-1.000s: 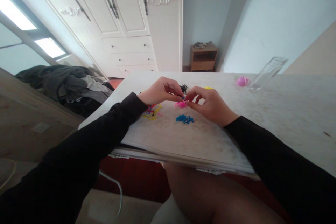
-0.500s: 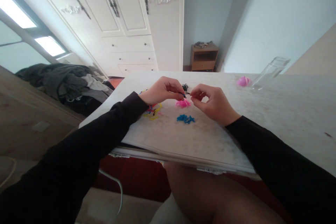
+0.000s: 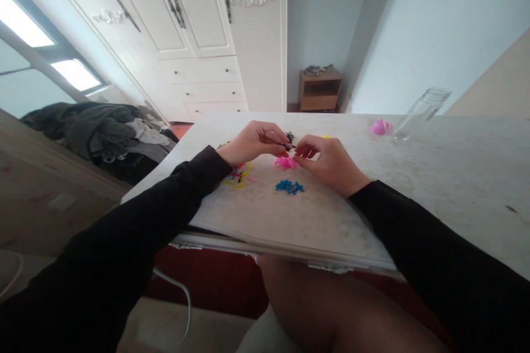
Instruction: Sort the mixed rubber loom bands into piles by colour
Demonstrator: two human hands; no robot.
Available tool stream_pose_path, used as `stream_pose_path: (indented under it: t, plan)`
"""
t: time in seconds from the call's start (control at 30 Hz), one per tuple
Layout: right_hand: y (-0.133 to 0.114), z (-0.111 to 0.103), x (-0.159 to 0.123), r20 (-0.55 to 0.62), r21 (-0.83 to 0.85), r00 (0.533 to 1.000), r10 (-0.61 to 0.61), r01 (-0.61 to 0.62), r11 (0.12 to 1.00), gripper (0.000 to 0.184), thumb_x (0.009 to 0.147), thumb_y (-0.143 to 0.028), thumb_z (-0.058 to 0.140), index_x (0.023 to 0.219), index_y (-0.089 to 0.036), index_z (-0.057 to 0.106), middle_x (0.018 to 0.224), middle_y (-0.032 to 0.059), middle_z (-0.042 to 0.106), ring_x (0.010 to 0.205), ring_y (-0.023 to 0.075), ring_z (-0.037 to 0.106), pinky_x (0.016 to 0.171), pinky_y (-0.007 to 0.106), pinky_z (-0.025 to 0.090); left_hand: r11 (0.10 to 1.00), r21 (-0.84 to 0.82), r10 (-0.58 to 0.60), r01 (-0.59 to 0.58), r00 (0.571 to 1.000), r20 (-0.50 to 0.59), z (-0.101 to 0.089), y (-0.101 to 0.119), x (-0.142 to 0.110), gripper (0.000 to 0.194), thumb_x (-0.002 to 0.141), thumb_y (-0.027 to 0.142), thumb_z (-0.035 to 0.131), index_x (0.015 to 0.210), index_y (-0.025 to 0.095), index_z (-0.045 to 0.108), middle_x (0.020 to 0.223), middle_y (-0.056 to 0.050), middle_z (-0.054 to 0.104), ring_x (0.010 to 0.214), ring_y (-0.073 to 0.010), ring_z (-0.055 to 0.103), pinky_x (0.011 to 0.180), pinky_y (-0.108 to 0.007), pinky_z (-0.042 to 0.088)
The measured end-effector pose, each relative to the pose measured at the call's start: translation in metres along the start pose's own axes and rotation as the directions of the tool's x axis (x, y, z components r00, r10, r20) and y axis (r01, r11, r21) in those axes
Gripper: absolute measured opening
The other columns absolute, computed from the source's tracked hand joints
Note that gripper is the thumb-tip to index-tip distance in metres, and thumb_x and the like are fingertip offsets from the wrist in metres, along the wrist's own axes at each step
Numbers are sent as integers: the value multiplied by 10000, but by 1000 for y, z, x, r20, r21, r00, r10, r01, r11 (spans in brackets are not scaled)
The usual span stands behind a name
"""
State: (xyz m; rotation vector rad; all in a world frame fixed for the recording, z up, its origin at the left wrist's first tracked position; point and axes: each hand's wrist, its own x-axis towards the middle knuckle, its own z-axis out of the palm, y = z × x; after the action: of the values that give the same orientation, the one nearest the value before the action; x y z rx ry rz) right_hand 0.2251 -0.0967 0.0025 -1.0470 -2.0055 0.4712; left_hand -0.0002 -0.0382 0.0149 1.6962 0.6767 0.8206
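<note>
My left hand point(image 3: 259, 140) is closed in a pinch on small dark bands point(image 3: 287, 147), black with a bit of blue, over the table. My right hand point(image 3: 331, 162) is pinched just to the right, its fingertips almost meeting the left ones; what they hold is too small to make out. Below the fingertips lies a pile of pink bands point(image 3: 285, 162), with blue bands point(image 3: 290, 187) nearer me. Behind the fingers sits a black pile point(image 3: 289, 136). A mixed heap of coloured bands point(image 3: 238, 177) is partly hidden under my left wrist. Something yellow point(image 3: 326, 136) shows behind my right hand.
On the pale table point(image 3: 265, 220), a clear glass bottle point(image 3: 420, 114) leans at the back right beside a pink rounded object point(image 3: 381, 127). Dark clothes point(image 3: 99, 132) are heaped at the left. A white wardrobe point(image 3: 199, 22) and a wooden nightstand point(image 3: 321, 91) stand beyond.
My right hand has moved left, closing the gap to my left hand. Something yellow has come into sight behind it. The whole view has shifted slightly.
</note>
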Motion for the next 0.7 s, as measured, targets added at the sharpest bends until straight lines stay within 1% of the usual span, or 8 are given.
stream_pose_path:
  t: [0.07, 0.17, 0.23, 0.3, 0.37, 0.47, 0.57, 0.7]
  plan:
    - [-3, -1, 0, -40, 14, 999, -10, 10, 1000, 49, 844, -193, 713, 808, -192, 680, 742, 21, 721, 702, 168, 649, 687, 316, 497, 1000, 1, -19, 19, 1000, -5, 0, -1, 0, 321, 676, 219, 969, 889, 124, 748, 902, -87, 849, 821, -184, 826, 799, -298, 692]
    - [-7, -2, -1, -60, 48, 998, -31, 34, 998, 48, 861, -208, 724, 826, -187, 699, 758, 26, 734, 707, 163, 649, 682, 310, 503, 1000, -5, -22, 22, 1000, 2, 0, -1, 0, 316, 685, 215, 964, 896, 123, 747, 899, -93, 848, 837, -191, 827, 807, -302, 689]
    - [-8, -2, -1, -63, 76, 997, -45, 50, 996, 56, 879, -227, 730, 901, -177, 740, 802, 37, 759, 724, 163, 661, 685, 308, 512, 1000, -7, -20, 20, 1000, 17, 1, -1, 0, 316, 688, 209, 961, 903, 121, 747, 902, -96, 849, 830, -187, 825, 799, -297, 685]
    - [-8, -2, 0, -64, 90, 996, -59, 65, 994, 134, 899, -242, 724, 1002, -175, 777, 856, 47, 780, 743, 165, 670, 683, 307, 518, 1000, -5, -21, 21, 999, 36, 1, 0, 0, 315, 690, 200, 959, 906, 120, 745, 903, -94, 850, 809, -175, 819, 781, -283, 680]
    - [-7, -2, 0, -61, 90, 995, -76, 81, 993, 173, 910, -244, 716, 1048, -183, 800, 899, 54, 790, 753, 165, 671, 677, 306, 516, 1000, -5, -23, 23, 998, 55, 2, 1, -1, 309, 694, 189, 956, 905, 120, 742, 898, -89, 849, 791, -162, 814, 769, -266, 673]
    - [-6, -2, 0, -54, 76, 993, -109, 113, 991, 124, 915, -238, 715, 968, -192, 816, 883, 54, 773, 736, 161, 654, 673, 308, 511, 999, 1, -33, 33, 997, 68, 4, 2, -3, 296, 703, 188, 953, 902, 117, 745, 877, -85, 847, 777, -152, 809, 756, -247, 665]
    - [-7, -3, 0, -47, 54, 992, -120, 122, 991, 99, 913, -217, 709, 877, -197, 799, 839, 47, 745, 729, 165, 644, 680, 313, 507, 999, 11, -47, 46, 997, 58, 5, 4, -4, 298, 700, 204, 962, 898, 117, 758, 882, -92, 847, 795, -163, 815, 771, -258, 671]
    - [-8, -3, -1, -109, -2, 989, -101, 102, 995, 101, 900, -169, 681, 839, -193, 758, 832, 47, 744, 739, 173, 641, 691, 318, 493, 1000, -8, -25, 26, 999, 34, 4, 5, -3, 312, 674, 230, 987, 881, 119, 781, 869, -97, 845, 802, -186, 823, 782, -280, 686]
